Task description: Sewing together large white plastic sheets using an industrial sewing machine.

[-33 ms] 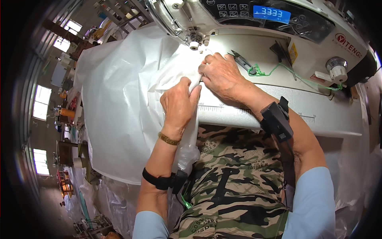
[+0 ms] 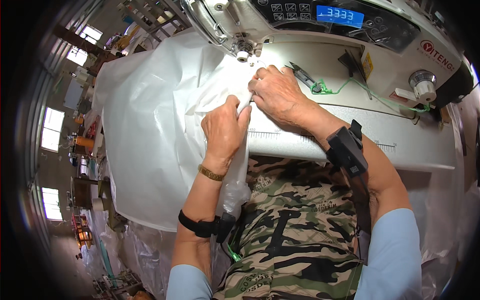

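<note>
Pinching white sheeting [image 2: 145, 135] spread from the frame's left to upper centre, fingers nearly closed, the left hand [image 2: 221, 127] and right hand [image 2: 278, 94] seem at an edge-aligning step that calls for steady tension.

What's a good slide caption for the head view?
Left hand and right hand hold a white sheet at a sewing machine, snips lying nearby.

I see digits on the far blue display [image 2: 340, 16], red lettering [image 2: 436, 52] right on the sewing machine [image 2: 395, 70], numbers along the ruler scale [image 2: 265, 135], words across my camouflage cloth [image 2: 300, 220].
</note>
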Action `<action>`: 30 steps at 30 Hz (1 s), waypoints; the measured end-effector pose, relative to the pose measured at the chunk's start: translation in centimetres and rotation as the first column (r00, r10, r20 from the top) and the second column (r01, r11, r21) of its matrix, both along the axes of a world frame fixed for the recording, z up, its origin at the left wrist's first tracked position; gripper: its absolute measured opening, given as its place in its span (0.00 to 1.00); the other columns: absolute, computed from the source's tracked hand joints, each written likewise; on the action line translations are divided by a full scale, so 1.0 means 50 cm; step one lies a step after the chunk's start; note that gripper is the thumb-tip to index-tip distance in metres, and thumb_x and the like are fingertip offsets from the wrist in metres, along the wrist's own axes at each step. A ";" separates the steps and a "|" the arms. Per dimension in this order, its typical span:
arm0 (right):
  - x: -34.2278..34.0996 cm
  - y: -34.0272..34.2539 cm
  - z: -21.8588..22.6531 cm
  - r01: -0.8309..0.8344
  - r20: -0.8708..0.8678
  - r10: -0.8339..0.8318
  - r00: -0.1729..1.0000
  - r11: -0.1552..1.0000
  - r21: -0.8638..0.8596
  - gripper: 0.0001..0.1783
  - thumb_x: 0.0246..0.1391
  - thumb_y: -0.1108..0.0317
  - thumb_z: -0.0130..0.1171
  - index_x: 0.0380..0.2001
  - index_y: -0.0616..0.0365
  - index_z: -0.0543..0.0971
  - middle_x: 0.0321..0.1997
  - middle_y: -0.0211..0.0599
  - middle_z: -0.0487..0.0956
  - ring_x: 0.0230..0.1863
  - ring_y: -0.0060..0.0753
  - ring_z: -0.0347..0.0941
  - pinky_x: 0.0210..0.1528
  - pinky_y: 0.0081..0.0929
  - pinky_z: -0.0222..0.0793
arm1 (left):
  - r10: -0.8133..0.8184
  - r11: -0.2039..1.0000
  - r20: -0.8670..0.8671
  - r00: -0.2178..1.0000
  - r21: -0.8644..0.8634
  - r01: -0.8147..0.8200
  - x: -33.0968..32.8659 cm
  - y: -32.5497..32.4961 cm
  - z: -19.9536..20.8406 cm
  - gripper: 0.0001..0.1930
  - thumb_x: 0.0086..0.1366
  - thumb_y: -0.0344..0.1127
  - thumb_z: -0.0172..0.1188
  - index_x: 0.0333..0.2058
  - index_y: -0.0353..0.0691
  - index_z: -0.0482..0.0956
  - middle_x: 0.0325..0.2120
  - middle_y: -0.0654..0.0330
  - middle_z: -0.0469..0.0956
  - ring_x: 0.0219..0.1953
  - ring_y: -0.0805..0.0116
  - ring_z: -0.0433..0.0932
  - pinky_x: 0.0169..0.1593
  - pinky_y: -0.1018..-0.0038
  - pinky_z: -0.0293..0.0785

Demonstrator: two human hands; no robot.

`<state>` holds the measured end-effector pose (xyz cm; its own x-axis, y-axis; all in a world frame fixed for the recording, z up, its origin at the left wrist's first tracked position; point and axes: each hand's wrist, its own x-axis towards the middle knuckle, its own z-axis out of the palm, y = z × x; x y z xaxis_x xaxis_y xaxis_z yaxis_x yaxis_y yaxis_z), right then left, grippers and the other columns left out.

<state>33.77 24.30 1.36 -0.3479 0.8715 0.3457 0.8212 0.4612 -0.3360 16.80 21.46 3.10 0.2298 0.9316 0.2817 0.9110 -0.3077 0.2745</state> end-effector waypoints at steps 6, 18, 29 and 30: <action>-0.003 0.006 -0.013 -0.017 -0.073 0.022 0.997 0.998 0.067 0.15 0.58 0.68 0.52 0.42 0.58 0.84 0.45 0.43 0.80 0.53 0.42 0.73 0.56 0.52 0.64 | -0.037 0.999 -0.030 0.999 0.010 0.037 -0.026 0.036 0.011 0.11 0.57 0.38 0.68 0.34 0.38 0.79 0.22 0.48 0.80 0.31 0.46 0.81 0.36 0.55 0.74; -0.001 0.009 -0.014 -0.014 -0.026 0.015 1.000 1.000 0.017 0.14 0.59 0.70 0.52 0.43 0.55 0.84 0.47 0.41 0.79 0.55 0.42 0.72 0.57 0.52 0.63 | -0.328 0.894 -0.491 0.807 0.113 0.433 -0.029 -0.002 0.021 0.03 0.54 0.22 0.57 0.27 0.36 0.74 0.29 0.53 0.75 0.30 0.56 0.80 0.34 0.63 0.77; -0.003 0.001 -0.019 -0.041 -0.002 0.041 0.999 0.996 0.084 0.15 0.60 0.70 0.52 0.45 0.55 0.84 0.48 0.41 0.79 0.55 0.41 0.72 0.57 0.54 0.64 | -0.590 0.726 -0.459 0.664 0.058 0.685 -0.057 0.051 0.052 0.05 0.53 0.21 0.59 0.31 0.35 0.78 0.55 0.47 0.74 0.65 0.50 0.69 0.68 0.54 0.62; -0.002 0.001 -0.019 -0.037 0.000 0.037 0.999 0.996 0.084 0.15 0.60 0.70 0.52 0.45 0.55 0.84 0.48 0.41 0.79 0.55 0.41 0.72 0.57 0.54 0.64 | -0.576 0.738 -0.433 0.694 0.091 0.669 -0.061 0.055 0.046 0.07 0.52 0.21 0.60 0.31 0.35 0.77 0.53 0.47 0.75 0.60 0.50 0.72 0.66 0.52 0.64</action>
<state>33.68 24.33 0.41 -0.3790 0.8256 0.4181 0.8023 0.5183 -0.2962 13.72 24.18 5.39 0.8576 0.4560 0.2378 0.4997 -0.8482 -0.1757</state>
